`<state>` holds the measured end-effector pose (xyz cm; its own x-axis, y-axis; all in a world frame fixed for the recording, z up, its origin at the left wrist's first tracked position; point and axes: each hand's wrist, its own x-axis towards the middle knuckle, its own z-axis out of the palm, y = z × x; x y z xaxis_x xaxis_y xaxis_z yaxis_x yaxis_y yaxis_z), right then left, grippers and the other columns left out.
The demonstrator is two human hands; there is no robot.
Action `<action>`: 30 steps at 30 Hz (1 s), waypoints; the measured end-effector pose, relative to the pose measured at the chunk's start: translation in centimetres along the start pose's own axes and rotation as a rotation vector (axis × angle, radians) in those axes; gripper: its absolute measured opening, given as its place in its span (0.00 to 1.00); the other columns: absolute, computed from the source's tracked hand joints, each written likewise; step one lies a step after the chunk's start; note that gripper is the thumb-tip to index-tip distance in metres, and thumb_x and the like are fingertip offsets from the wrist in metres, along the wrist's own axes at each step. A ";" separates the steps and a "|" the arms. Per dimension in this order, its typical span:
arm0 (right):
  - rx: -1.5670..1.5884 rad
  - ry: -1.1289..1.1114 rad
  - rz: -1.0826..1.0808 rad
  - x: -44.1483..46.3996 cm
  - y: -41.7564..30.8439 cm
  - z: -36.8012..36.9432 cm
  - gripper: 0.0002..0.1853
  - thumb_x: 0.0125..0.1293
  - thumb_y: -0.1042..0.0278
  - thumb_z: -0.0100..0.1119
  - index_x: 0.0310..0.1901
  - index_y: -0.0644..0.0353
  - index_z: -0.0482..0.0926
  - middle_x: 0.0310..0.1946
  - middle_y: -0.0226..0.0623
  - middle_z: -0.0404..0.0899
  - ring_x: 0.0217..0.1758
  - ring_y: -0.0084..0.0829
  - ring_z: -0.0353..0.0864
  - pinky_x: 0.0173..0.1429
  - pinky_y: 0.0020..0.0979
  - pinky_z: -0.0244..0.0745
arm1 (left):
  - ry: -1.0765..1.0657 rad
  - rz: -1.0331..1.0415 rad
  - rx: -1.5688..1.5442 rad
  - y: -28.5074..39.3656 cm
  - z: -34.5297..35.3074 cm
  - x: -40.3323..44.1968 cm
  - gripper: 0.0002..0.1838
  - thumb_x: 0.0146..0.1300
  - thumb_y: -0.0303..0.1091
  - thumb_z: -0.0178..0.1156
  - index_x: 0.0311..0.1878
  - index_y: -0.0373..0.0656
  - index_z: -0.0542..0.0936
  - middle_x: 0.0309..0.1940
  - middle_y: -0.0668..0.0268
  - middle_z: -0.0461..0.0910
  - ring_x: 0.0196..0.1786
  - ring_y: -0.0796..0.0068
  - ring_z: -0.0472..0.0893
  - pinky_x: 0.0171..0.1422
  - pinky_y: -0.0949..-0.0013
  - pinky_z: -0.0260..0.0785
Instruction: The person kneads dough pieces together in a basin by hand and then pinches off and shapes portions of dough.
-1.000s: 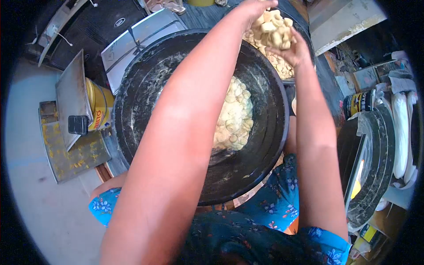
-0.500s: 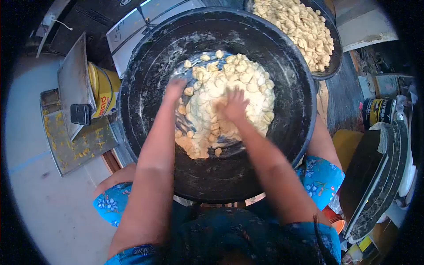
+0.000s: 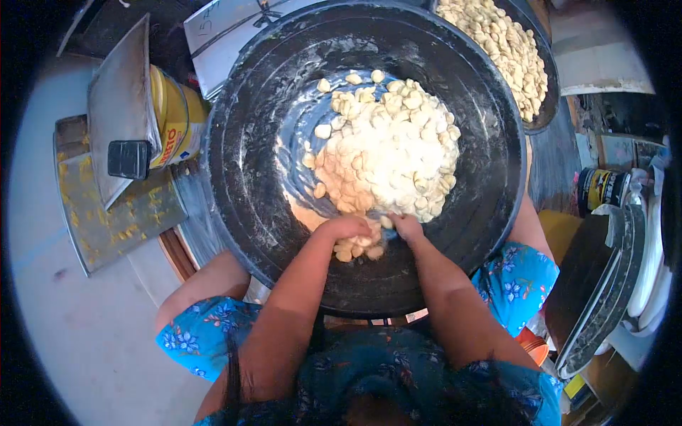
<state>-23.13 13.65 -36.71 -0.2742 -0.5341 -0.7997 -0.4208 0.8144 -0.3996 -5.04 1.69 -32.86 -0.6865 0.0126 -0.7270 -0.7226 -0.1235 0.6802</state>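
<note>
A wide black tub (image 3: 241, 206) stands between my knees, its inner wall dusted with white powder. In it lies a heap of small pale rounded dough-like pieces (image 3: 398, 142), coated in flour-like powder. At the heap's near side, my left hand (image 3: 349, 227) presses down among a small cluster of pieces (image 3: 355, 248), its fingertips hidden. Close to its right, my right hand (image 3: 406, 227) points inward and touches the edge of the heap beside a single piece (image 3: 386, 221). Its fingers are partly hidden and slightly blurred.
A second dark basin (image 3: 545, 113) filled with similar pieces (image 3: 504, 57) stands at the upper right. To the left are a yellow bucket (image 3: 186, 113), a leaning board (image 3: 121, 106) and a stained tray (image 3: 121, 220). A black-labelled tin (image 3: 602, 189) and a dark round lid (image 3: 597, 284) are at the right.
Both hands have come toward me from the middle of the tub to the heap's near edge and closer together. Pieces now gather under my left hand. The view has shifted slightly.
</note>
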 end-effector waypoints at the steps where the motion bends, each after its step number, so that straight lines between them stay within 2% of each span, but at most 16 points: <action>1: 0.003 -0.012 -0.006 1.4 0.7 1.6 0.26 0.62 0.44 0.50 0.42 0.65 0.78 0.36 0.51 0.80 0.39 0.49 0.80 0.47 0.44 0.72 | 0.093 -0.063 0.035 0.1 -1.0 0.1 0.18 0.54 0.42 0.61 0.41 0.38 0.81 0.41 0.56 0.82 0.46 0.65 0.78 0.51 0.62 0.68; 3: -0.098 0.039 -0.172 5.4 2.0 9.6 0.25 0.62 0.47 0.49 0.46 0.63 0.76 0.39 0.53 0.79 0.43 0.50 0.79 0.51 0.43 0.71 | 0.422 -0.130 -0.120 -1.5 -3.3 0.0 0.20 0.54 0.44 0.61 0.47 0.41 0.80 0.44 0.57 0.81 0.48 0.61 0.78 0.52 0.61 0.68; 5: -0.140 0.035 -0.306 4.5 -1.7 13.3 0.26 0.61 0.47 0.51 0.49 0.63 0.74 0.43 0.54 0.76 0.47 0.50 0.77 0.55 0.42 0.70 | 0.967 -0.151 0.216 -1.6 -5.4 -0.8 0.23 0.55 0.46 0.59 0.52 0.45 0.78 0.49 0.57 0.78 0.54 0.57 0.76 0.56 0.59 0.67; 8: 0.097 -0.278 -0.563 -3.8 -11.9 7.7 0.34 0.56 0.45 0.58 0.54 0.68 0.71 0.49 0.58 0.72 0.52 0.49 0.73 0.58 0.42 0.67 | 1.044 -0.146 0.662 -6.1 -4.3 1.0 0.23 0.56 0.45 0.58 0.54 0.47 0.77 0.51 0.56 0.77 0.57 0.53 0.74 0.61 0.57 0.65; 9: 0.233 -0.355 -0.682 -4.3 -12.0 7.8 0.35 0.55 0.44 0.59 0.54 0.68 0.71 0.50 0.58 0.71 0.53 0.49 0.72 0.59 0.42 0.66 | 0.830 -0.166 0.661 -5.0 -3.6 -0.6 0.27 0.56 0.48 0.56 0.58 0.49 0.74 0.57 0.58 0.73 0.61 0.52 0.69 0.65 0.54 0.61; 11: 0.120 -0.551 -0.369 -4.1 -10.6 2.2 0.39 0.51 0.40 0.62 0.55 0.67 0.70 0.55 0.58 0.67 0.57 0.50 0.69 0.62 0.43 0.63 | 0.269 -0.255 0.486 -6.2 -3.4 0.1 0.30 0.54 0.49 0.61 0.60 0.51 0.72 0.61 0.61 0.68 0.64 0.51 0.65 0.65 0.52 0.60; 12: 0.032 -0.463 -0.299 -3.5 -9.4 1.9 0.41 0.50 0.39 0.63 0.56 0.66 0.69 0.56 0.57 0.65 0.58 0.50 0.68 0.62 0.43 0.62 | -0.002 -0.294 0.388 -6.7 -3.4 0.7 0.32 0.52 0.50 0.63 0.61 0.52 0.71 0.63 0.62 0.66 0.65 0.51 0.63 0.65 0.50 0.59; 13: -0.050 -0.383 -0.221 -3.0 -8.2 1.6 0.43 0.48 0.37 0.64 0.57 0.65 0.68 0.58 0.56 0.64 0.59 0.51 0.66 0.63 0.44 0.62 | 0.070 -0.345 0.441 -6.7 -3.3 0.7 0.35 0.50 0.51 0.65 0.62 0.54 0.69 0.65 0.62 0.62 0.67 0.51 0.60 0.64 0.46 0.58; 15: -0.248 0.142 -0.218 -1.6 -3.2 6.7 0.47 0.45 0.38 0.68 0.60 0.64 0.65 0.59 0.54 0.63 0.61 0.52 0.65 0.63 0.46 0.62 | 0.334 -0.386 0.526 -5.6 -2.6 -1.4 0.38 0.47 0.52 0.66 0.63 0.56 0.68 0.66 0.60 0.59 0.69 0.51 0.58 0.62 0.42 0.58; 16: -0.249 0.118 -0.259 -2.4 -3.4 7.6 0.47 0.44 0.39 0.69 0.62 0.62 0.63 0.59 0.53 0.62 0.61 0.53 0.64 0.62 0.47 0.62 | 0.532 -0.369 0.559 -4.2 -2.3 -3.1 0.38 0.46 0.52 0.67 0.63 0.57 0.68 0.66 0.59 0.60 0.68 0.52 0.59 0.61 0.41 0.59; 17: -0.251 0.092 -0.303 -3.2 -4.3 9.1 0.48 0.44 0.41 0.70 0.63 0.61 0.61 0.58 0.52 0.62 0.61 0.54 0.64 0.62 0.48 0.63 | 0.524 -0.401 0.571 -3.1 -2.3 -4.3 0.38 0.45 0.50 0.67 0.62 0.56 0.69 0.64 0.57 0.62 0.67 0.53 0.63 0.65 0.51 0.62; 20: -0.119 0.090 -0.328 -4.3 -6.2 11.2 0.49 0.39 0.50 0.75 0.63 0.56 0.60 0.56 0.52 0.63 0.58 0.55 0.66 0.59 0.48 0.67 | 0.292 -0.354 0.693 -2.8 -1.8 -4.4 0.39 0.44 0.53 0.69 0.62 0.54 0.69 0.64 0.57 0.60 0.68 0.51 0.60 0.65 0.51 0.62; 22: 0.034 0.187 -0.363 -3.3 -6.0 11.8 0.48 0.37 0.54 0.76 0.62 0.54 0.62 0.54 0.52 0.65 0.56 0.55 0.68 0.58 0.46 0.68 | 0.337 -0.327 0.650 -4.3 -0.5 -3.7 0.40 0.39 0.47 0.72 0.60 0.55 0.69 0.63 0.56 0.62 0.65 0.49 0.64 0.63 0.51 0.64; 25: -0.087 0.079 -0.405 -2.5 -5.9 11.1 0.40 0.39 0.60 0.73 0.58 0.53 0.68 0.48 0.49 0.69 0.52 0.53 0.72 0.56 0.46 0.70 | 0.384 -0.291 0.644 -5.0 1.1 -3.0 0.40 0.36 0.41 0.73 0.59 0.53 0.70 0.61 0.54 0.64 0.62 0.49 0.69 0.60 0.52 0.67; 28: 0.060 -0.016 -0.387 -2.0 -5.5 10.0 0.35 0.39 0.65 0.73 0.55 0.51 0.72 0.45 0.49 0.72 0.50 0.52 0.74 0.56 0.43 0.71 | 0.426 -0.263 0.491 -5.6 0.5 -1.8 0.39 0.35 0.39 0.73 0.56 0.48 0.71 0.55 0.53 0.71 0.58 0.52 0.73 0.57 0.56 0.70; 30: 0.295 -0.118 -0.424 -0.9 -4.5 9.4 0.32 0.41 0.69 0.72 0.53 0.55 0.73 0.48 0.46 0.75 0.51 0.44 0.76 0.56 0.38 0.72 | 0.358 -0.303 0.368 -5.9 -0.3 -1.8 0.38 0.36 0.40 0.73 0.55 0.44 0.72 0.51 0.53 0.75 0.55 0.54 0.76 0.55 0.59 0.71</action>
<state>-12.87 12.64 -38.37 -0.0261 -0.8151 -0.5788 -0.2079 0.5707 -0.7944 0.42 2.07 -35.58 -0.4218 -0.3493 -0.8367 -0.9064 0.1861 0.3792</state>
